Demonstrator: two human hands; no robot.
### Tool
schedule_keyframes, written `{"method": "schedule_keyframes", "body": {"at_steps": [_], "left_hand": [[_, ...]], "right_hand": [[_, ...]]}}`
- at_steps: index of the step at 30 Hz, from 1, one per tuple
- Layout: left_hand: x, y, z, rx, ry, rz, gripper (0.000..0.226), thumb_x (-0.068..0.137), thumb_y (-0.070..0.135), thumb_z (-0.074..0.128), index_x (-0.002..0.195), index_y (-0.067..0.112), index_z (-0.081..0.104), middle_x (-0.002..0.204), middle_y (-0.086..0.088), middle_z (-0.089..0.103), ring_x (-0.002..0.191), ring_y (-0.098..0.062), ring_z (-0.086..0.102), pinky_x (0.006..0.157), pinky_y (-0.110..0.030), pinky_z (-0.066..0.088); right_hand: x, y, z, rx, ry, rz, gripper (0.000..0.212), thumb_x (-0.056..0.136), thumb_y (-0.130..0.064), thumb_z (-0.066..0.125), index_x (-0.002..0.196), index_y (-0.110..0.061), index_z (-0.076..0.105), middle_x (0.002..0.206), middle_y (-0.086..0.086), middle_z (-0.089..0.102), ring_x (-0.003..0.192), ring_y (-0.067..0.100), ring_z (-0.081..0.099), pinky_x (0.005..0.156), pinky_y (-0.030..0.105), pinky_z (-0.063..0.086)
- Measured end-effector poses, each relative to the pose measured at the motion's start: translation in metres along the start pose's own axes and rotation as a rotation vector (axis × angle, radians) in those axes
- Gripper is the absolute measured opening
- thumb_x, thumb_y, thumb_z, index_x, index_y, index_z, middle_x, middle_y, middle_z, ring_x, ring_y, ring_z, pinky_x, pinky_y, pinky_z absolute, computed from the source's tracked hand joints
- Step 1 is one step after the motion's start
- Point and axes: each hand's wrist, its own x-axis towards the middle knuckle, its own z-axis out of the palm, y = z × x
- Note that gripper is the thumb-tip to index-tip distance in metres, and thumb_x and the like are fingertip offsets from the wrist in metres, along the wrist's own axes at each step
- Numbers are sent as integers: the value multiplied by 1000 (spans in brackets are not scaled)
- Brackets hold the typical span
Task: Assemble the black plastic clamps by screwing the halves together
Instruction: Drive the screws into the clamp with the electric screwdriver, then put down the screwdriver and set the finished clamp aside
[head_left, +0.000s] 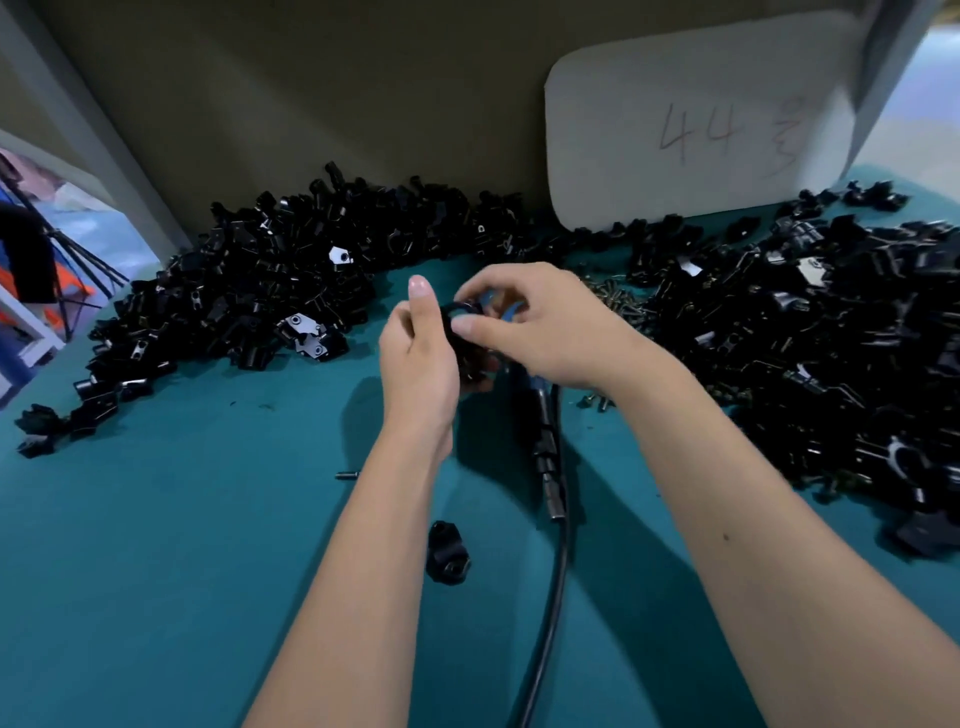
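Near edge of teal felt tabletop (156, 571): one black plastic clamp (448, 558) lying alone; we judge it assembled, not sure. Black cable with inline tool (550, 467) runs toward centre. Centre: left hand (421, 358) and right hand (540, 327) close together, both pinching black clamp halves (460, 314), raised above tabletop; screw not visible. Far left corner: heap of loose black parts (249, 291). Right edge: second black heap (831, 353), small metal screws (618, 301) beside it. We judge most work left.

clamp (460, 317) mostly hidden between left hand (418, 358) and right hand (524, 325), shape blurred. blue tool (506, 306) under right palm, type unclear. black cable (550, 597) cut off at bottom edge. right pile (831, 353) runs off right edge. screws (615, 299) too small to make out.
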Motion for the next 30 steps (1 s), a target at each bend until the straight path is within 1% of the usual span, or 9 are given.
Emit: {"method": "schedule_keyframes", "body": {"at_steps": [3, 5, 8, 12, 14, 17, 20, 23, 30], "left_hand": [[-9, 10, 22, -49, -69, -27, 51, 99, 67, 39, 98, 21, 60, 105, -13, 75, 96, -31, 75, 73, -49, 63], [-13, 17, 42, 146, -82, 16, 53, 95, 67, 39, 90, 19, 61, 96, -9, 72, 98, -36, 70, 86, -58, 59], [-23, 29, 87, 417, -131, 133, 45, 105, 49, 41, 82, 16, 62, 83, -4, 67, 93, -34, 66, 82, -46, 55], [-41, 40, 151, 459, -209, 373, 26, 104, 30, 50, 91, 20, 69, 98, -8, 68, 98, -28, 61, 84, -39, 47], [-51, 41, 176, 482, -253, 531, 22, 101, 24, 53, 96, 20, 75, 100, -5, 63, 98, -26, 57, 90, -36, 45], [-59, 36, 198, 704, -357, 698, 28, 100, 21, 51, 98, 20, 78, 107, -3, 63, 107, -27, 50, 96, -32, 40], [-59, 29, 204, 775, -426, 696, 30, 100, 19, 50, 100, 18, 79, 107, -2, 67, 109, -26, 50, 95, -30, 41], [-54, 30, 196, 702, -397, 645, 25, 96, 18, 55, 86, 15, 78, 96, -2, 71, 100, -25, 55, 88, -31, 44], [-7, 29, 148, 769, -303, 456, 19, 83, 11, 57, 72, 13, 72, 78, -6, 71, 84, -33, 63, 75, -43, 54]], "right_hand": [[-6, 5, -25, -57, 36, 8, 20, 93, -36, 75, 110, -26, 77, 92, -6, 73, 73, 6, 64, 73, 26, 55], [-10, 13, -48, -132, 71, 61, 16, 93, -33, 76, 105, -23, 79, 84, -7, 73, 71, 6, 65, 68, 23, 54], [-23, 32, -91, -165, 179, 181, 18, 91, -39, 77, 90, -21, 78, 69, -1, 72, 49, 9, 63, 56, 24, 54], [-37, 60, -148, -167, 408, 338, 22, 87, -37, 80, 90, -17, 70, 66, 8, 70, 42, 17, 65, 48, 27, 52], [-41, 75, -171, -274, 523, 385, 23, 83, -36, 82, 89, -17, 71, 78, 9, 71, 60, 19, 72, 55, 23, 51], [-44, 93, -188, -502, 556, 518, 17, 81, -34, 83, 89, -20, 78, 98, 13, 74, 101, 34, 68, 86, 34, 52], [-45, 99, -193, -519, 509, 603, 11, 81, -18, 76, 91, -21, 79, 107, 16, 73, 103, 37, 66, 94, 36, 53], [-41, 90, -192, -491, 477, 577, 29, 81, -4, 63, 94, -27, 76, 106, 12, 72, 100, 33, 64, 95, 35, 52], [21, 53, -148, -408, 494, 358, 27, 79, -4, 55, 83, -24, 73, 86, 1, 67, 87, 25, 61, 88, 30, 54]]}}
